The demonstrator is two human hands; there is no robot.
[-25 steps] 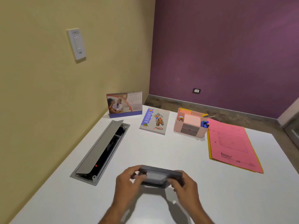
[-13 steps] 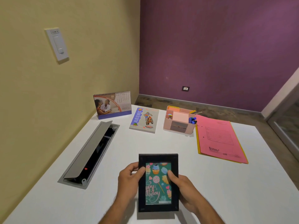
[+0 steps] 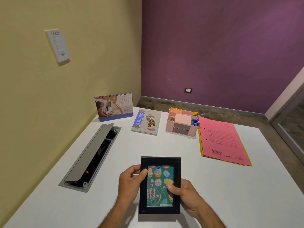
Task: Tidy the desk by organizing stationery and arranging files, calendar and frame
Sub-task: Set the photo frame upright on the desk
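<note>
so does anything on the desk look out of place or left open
The grey cable box set into the desk by the yellow wall has its lid propped open, a red light showing inside. Calendar, notebook, organizer and files look orderly.

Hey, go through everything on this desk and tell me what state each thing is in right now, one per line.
Frame: held in both hands, picture facing up.
Left hand: gripping the frame's left edge.
Right hand: gripping its right edge.
Calendar: standing upright.
Notebook: closed, lying flat.
Organizer: upright, filled, drawers shut.
Files: closed, stacked flat.
Cable box: lid open.
</note>
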